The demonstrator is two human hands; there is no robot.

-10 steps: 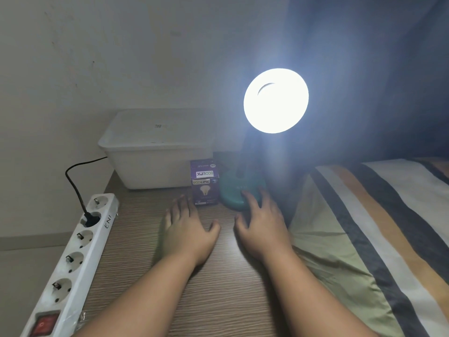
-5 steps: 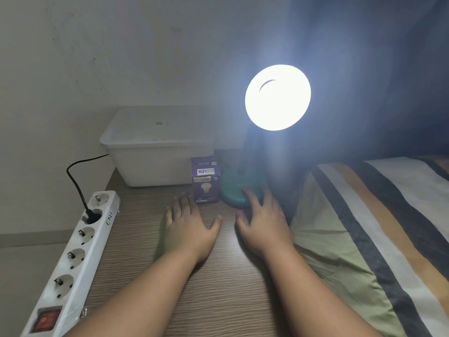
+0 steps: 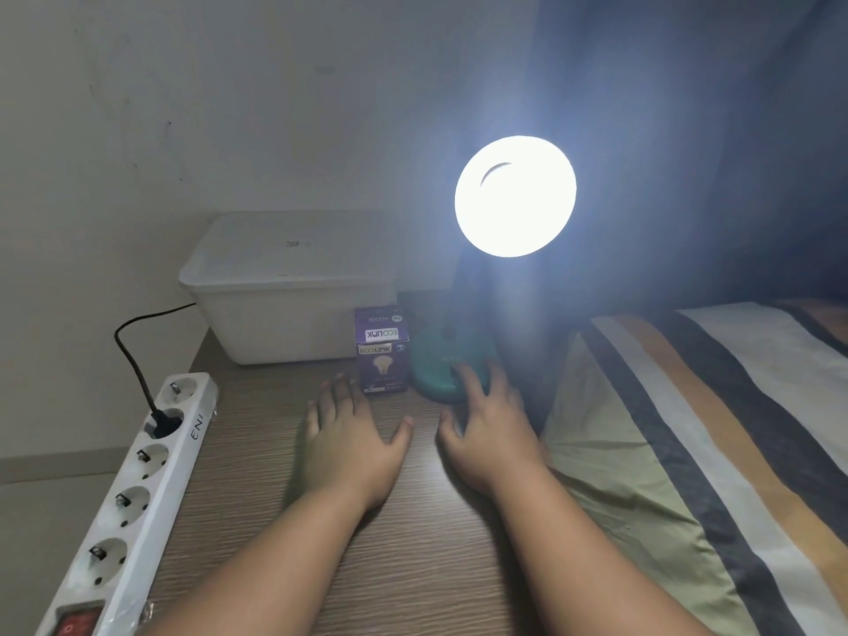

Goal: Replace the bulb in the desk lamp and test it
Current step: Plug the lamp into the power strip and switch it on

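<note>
1. Head view. Desk lamp [image 3: 515, 197] stands at the back right of the wooden table [image 3: 413, 543], lit; the round head glares white toward the camera, so the bulb inside cannot be made out.
2. Lamp base [image 3: 433, 364] is teal and rounded, sitting on the table just right of the bulb box [image 3: 381, 348].
3. Bulb box: small, purple, upright, "ECOLINK" printed on the front with a bulb picture below. It stands between the white plastic container [image 3: 293, 286] and the lamp base, close to both.
4. Left hand [image 3: 351, 440]: flat on the table, palm down, fingers spread and open, holding nothing. Fingertips lie just short of the bulb box; contact cannot be confirmed.
5. Right hand [image 3: 491, 429]: palm down, fingers loosely spread, not closed around anything. The fingertips rest on the near edge of the lamp base; the heel of the hand is over the table.
6. Power strip [image 3: 137, 488]: white, lying along the left table edge, red rocker switch at its near end. One black plug [image 3: 160, 422] sits in the second socket from the far end; its cable loops back toward the container.
7. Striped bedding [image 3: 711, 452] lies along the right side of the table, next to the right forearm.
</note>
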